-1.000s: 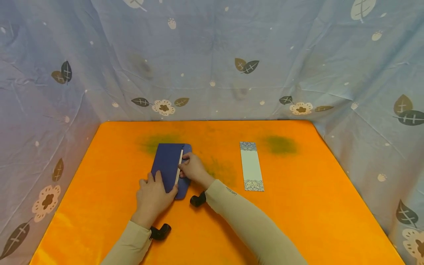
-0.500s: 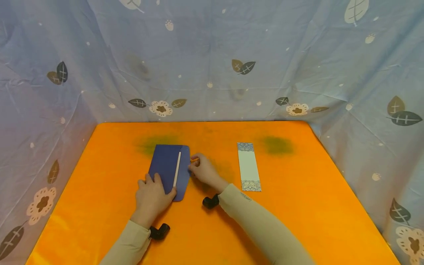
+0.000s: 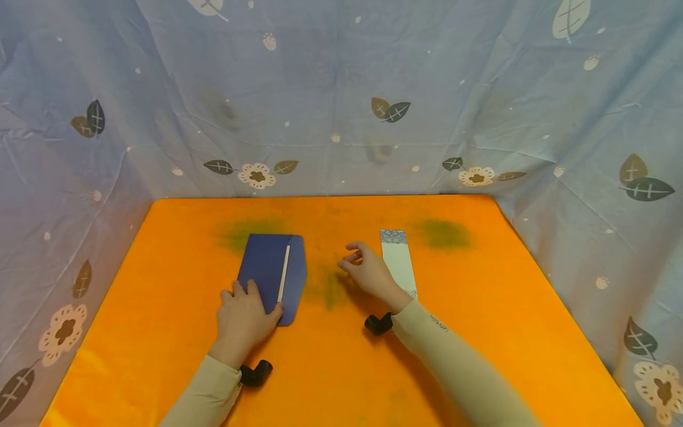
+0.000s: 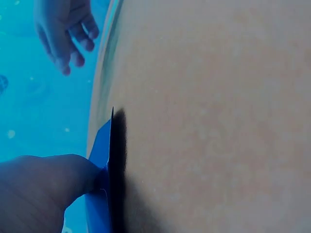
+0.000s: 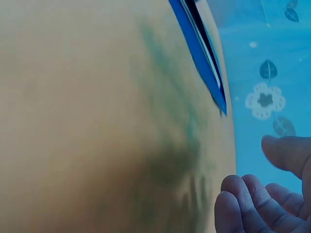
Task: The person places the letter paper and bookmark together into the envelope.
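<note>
A dark blue envelope (image 3: 267, 261) lies on the orange tabletop, its flap (image 3: 296, 279) spread out to the right. A narrow white strip (image 3: 284, 274) shows along its mouth, and the right wrist view shows a pale edge inside the opening. My left hand (image 3: 244, 323) rests on the envelope's near part, with the thumb (image 4: 73, 174) pressing near the mouth. Between the envelope and a long pale card (image 3: 397, 261) with lace-patterned ends hovers my right hand (image 3: 370, 274). Its fingers are loosely bent and hold nothing. The forearm covers the card's near end.
The orange cloth-covered table (image 3: 176, 332) carries dark greenish patches (image 3: 443, 233). Blue-grey patterned curtains (image 3: 320, 89) enclose it at the back and both sides. A black wrist camera (image 3: 256, 373) sits on the left wrist, another (image 3: 379, 324) on the right.
My right hand has left the envelope's flap and mouth and moved right, towards the pale card. The left hand has stayed on the envelope. The head view has shifted slightly.
</note>
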Available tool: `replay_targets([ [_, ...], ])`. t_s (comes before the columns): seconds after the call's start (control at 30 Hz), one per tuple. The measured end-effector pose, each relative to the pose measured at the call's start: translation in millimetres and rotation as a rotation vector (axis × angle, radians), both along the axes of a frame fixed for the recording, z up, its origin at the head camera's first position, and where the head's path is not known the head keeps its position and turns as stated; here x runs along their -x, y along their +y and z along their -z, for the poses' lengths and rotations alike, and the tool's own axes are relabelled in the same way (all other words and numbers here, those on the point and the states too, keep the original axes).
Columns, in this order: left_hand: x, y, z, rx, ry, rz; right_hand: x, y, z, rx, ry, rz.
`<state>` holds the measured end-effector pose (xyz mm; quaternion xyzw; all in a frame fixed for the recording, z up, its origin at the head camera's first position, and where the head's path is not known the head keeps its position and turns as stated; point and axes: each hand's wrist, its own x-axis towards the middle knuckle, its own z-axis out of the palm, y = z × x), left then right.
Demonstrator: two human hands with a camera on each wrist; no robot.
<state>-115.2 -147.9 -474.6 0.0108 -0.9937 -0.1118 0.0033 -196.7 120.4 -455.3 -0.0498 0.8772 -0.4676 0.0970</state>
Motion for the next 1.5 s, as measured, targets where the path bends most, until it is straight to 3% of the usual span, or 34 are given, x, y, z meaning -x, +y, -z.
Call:
replay_targets([
  [0.4, 3.7, 6.2, -2.5, 0.0, -0.01, -0.009, 1.3, 56, -0.6, -0.082, 0.092, 0.065],
  [0.77, 3.9, 8.0, -4.3, -0.01, -0.032, -0.019, 5.0, 80, -4.3, -0.095, 0.031, 0.154],
  [0.97, 3.8, 8.1, -4.6, -0.012, -0.036, -0.022, 8.3, 90, 1.1, -0.082, -0.003, 0.191],
  [1.5, 4.0, 6.5, -1.6, -0.013, -0.023, -0.026, 17.1, 104, 11.3, -0.097, -0.034, 0.224],
])
